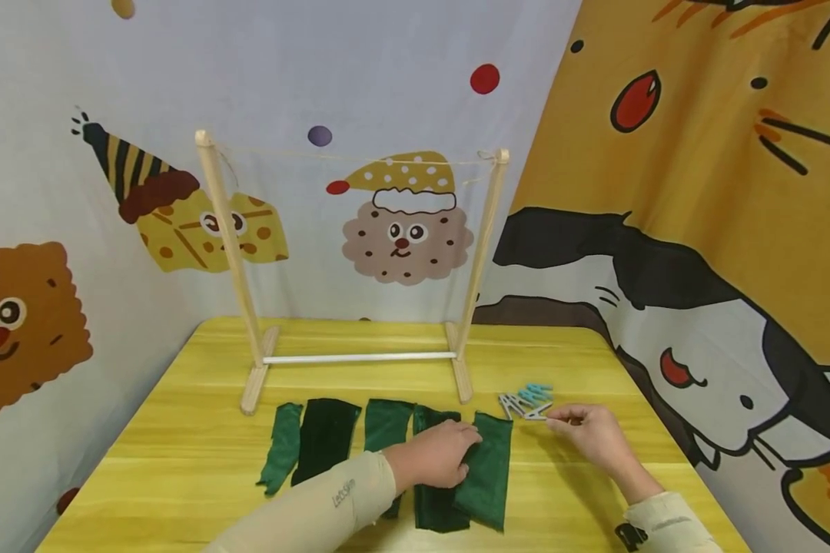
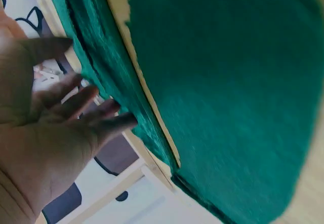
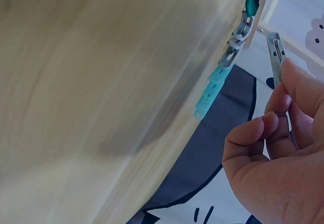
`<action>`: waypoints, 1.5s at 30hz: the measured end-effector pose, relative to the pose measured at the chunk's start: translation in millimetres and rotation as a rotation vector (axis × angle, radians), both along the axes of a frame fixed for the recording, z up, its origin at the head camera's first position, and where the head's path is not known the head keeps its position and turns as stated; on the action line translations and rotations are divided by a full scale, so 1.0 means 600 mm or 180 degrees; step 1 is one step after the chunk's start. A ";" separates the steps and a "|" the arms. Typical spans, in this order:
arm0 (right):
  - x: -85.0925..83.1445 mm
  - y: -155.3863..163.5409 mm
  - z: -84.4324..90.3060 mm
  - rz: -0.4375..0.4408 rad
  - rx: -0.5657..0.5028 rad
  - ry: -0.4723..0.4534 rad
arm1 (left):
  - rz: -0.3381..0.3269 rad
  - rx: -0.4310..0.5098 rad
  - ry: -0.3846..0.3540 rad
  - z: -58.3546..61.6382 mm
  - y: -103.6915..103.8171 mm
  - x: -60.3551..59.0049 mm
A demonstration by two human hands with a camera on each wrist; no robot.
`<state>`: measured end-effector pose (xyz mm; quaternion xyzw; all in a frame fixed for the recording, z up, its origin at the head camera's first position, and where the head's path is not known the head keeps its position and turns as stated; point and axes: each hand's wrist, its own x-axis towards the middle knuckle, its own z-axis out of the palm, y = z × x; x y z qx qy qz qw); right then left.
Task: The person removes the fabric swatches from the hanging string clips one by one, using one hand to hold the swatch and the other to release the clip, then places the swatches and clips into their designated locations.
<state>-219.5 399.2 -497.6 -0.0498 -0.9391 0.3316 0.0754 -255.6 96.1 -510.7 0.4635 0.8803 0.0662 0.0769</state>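
My right hand (image 1: 588,436) pinches a grey clothespin (image 3: 276,57) between thumb and index finger, just above the table at the right. Beside it lie several more clothespins, grey ones (image 1: 510,405) and light blue ones (image 1: 538,390). My left hand (image 1: 437,455) rests on the green cloths in front of me, its fingertips at the left edge of the rightmost green cloth (image 1: 493,468). In the left wrist view its fingers are spread and fairly straight against the fabric. Part of a darker green cloth (image 1: 441,513) is hidden under this hand.
More green cloth pieces lie in a row to the left, a dark one (image 1: 327,430) and a narrow one (image 1: 281,445) among them. Behind stands a wooden frame (image 1: 480,253) with a string (image 1: 360,159) across its top and a white bar (image 1: 360,358) low down. Printed curtains hang around the table.
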 end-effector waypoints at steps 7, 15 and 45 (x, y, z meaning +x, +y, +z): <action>-0.003 -0.015 -0.001 0.0021 -0.0008 -0.0045 | -0.0187 -0.0091 -0.0255 0.001 -0.016 -0.004; -0.009 -0.030 -0.005 0.0106 0.0035 0.0042 | -0.0022 -0.0118 -0.0218 -0.005 -0.016 0.004; -0.064 -0.125 -0.029 -0.0366 0.0420 -0.0333 | 0.0184 -0.0056 -0.0005 -0.005 -0.006 0.013</action>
